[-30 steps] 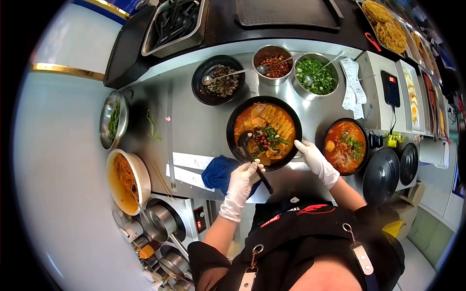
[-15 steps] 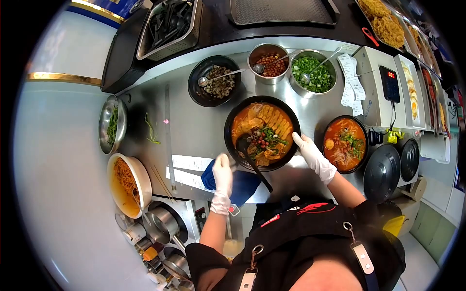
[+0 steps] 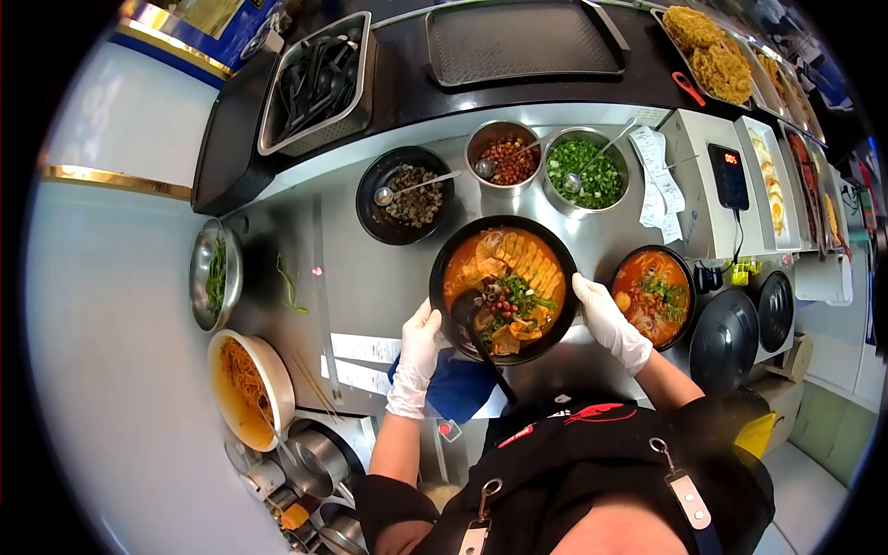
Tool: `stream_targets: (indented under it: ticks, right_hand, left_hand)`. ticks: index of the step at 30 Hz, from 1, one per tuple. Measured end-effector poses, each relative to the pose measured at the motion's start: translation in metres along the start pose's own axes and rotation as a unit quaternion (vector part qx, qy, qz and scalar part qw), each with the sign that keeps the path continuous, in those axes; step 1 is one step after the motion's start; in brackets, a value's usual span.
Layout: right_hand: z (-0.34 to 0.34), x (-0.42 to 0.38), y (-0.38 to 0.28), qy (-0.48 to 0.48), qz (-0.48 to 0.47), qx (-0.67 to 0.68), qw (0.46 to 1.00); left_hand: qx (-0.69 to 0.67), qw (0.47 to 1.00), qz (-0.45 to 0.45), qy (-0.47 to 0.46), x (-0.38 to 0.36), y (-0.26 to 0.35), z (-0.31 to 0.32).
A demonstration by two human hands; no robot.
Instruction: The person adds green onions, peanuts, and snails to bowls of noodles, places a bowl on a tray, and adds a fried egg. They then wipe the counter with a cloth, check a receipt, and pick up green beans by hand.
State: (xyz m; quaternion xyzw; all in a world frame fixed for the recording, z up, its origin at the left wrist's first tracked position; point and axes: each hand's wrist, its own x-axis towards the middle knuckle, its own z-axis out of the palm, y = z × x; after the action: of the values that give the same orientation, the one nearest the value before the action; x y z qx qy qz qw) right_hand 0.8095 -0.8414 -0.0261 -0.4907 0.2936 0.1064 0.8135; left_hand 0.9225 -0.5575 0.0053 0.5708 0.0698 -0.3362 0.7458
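A large black bowl (image 3: 502, 290) of red soup, topped with sliced cutlet, greens and peanuts, is between my gloved hands. A black ladle (image 3: 487, 351) leans in it, its handle over the front rim. My left hand (image 3: 418, 356) has its fingers pressed together against the bowl's left rim. My right hand (image 3: 610, 324) grips the right rim, thumb uppermost. Beneath the bowl's lower left side lies a blue cloth (image 3: 453, 384). To the right stands a second black bowl (image 3: 653, 298) of noodle soup.
Behind the bowl are a black dish of minced topping (image 3: 406, 195), a peanut pot (image 3: 504, 159) and a green onion pot (image 3: 585, 169). Receipts (image 3: 658, 180) lie right of them. At the left are a greens bowl (image 3: 215, 275) and a noodle bowl (image 3: 250, 389).
My left hand has moved from the blue cloth to the bowl's left rim. My right hand remains at the right rim. The view has shifted, so the counter items appear lower.
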Motion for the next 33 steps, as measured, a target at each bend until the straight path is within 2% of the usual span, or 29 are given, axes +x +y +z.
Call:
stream_targets:
  ticks: [4,7,8,10,11,12,14,15,16,19,20,22,24,27,33]
  right_hand:
    - [0.013,-0.023,-0.051,0.010,-0.023,0.011,1.000]
    - [0.024,-0.033,-0.100,0.007,-0.017,0.030,0.999]
    - [0.022,-0.028,-0.109,0.010,-0.059,0.005,0.998]
    - [0.027,-0.027,-0.145,0.012,-0.039,0.029,0.999]
    - [0.025,-0.020,-0.158,0.000,-0.052,0.036,0.998]
    - [0.022,-0.007,-0.165,0.001,-0.087,0.048,0.995]
    - [0.021,0.011,-0.192,0.002,-0.125,0.052,0.991]
    - [0.020,0.015,-0.212,0.011,-0.102,0.026,0.994]
    - [0.013,0.028,-0.224,-0.011,-0.098,0.013,0.995]
    - [0.006,0.068,-0.261,-0.028,-0.130,0.035,0.991]
    - [0.005,0.081,-0.274,-0.005,-0.136,0.030,0.990]
    - [-0.010,0.118,-0.295,-0.032,-0.131,0.067,0.989]
    - [-0.024,0.160,-0.313,-0.012,-0.190,0.016,0.982]
    - [-0.038,0.200,-0.339,0.028,-0.145,0.018,0.989]
    - [-0.065,0.276,-0.367,0.047,-0.167,0.041,0.984]
  left_hand:
    - [0.052,0.997,0.048,-0.011,0.001,0.038,0.017]
    - [0.035,0.999,0.039,-0.015,0.007,0.080,0.039]
    - [0.043,0.999,0.029,0.003,0.008,0.100,0.053]
    - [0.020,0.999,-0.007,-0.024,0.025,0.125,0.058]
    - [0.044,0.996,0.053,-0.050,0.041,0.131,0.060]
    - [0.045,0.996,0.045,-0.060,0.053,0.142,0.064]
    - [0.091,0.987,0.114,-0.073,0.088,0.160,0.071]
    - [0.050,0.991,0.077,-0.098,0.092,0.181,0.090]
    - [0.073,0.987,0.085,-0.117,0.113,0.190,0.091]
    - [0.054,0.983,0.063,-0.166,0.162,0.224,0.114]
    - [0.055,0.981,0.076,-0.173,0.182,0.232,0.120]
    - [0.092,0.970,0.144,-0.175,0.238,0.241,0.123]
    - [0.083,0.972,0.098,-0.197,0.265,0.258,0.141]
    - [0.101,0.968,0.085,-0.213,0.327,0.267,0.149]
    - [0.121,0.961,0.078,-0.238,0.435,0.269,0.160]
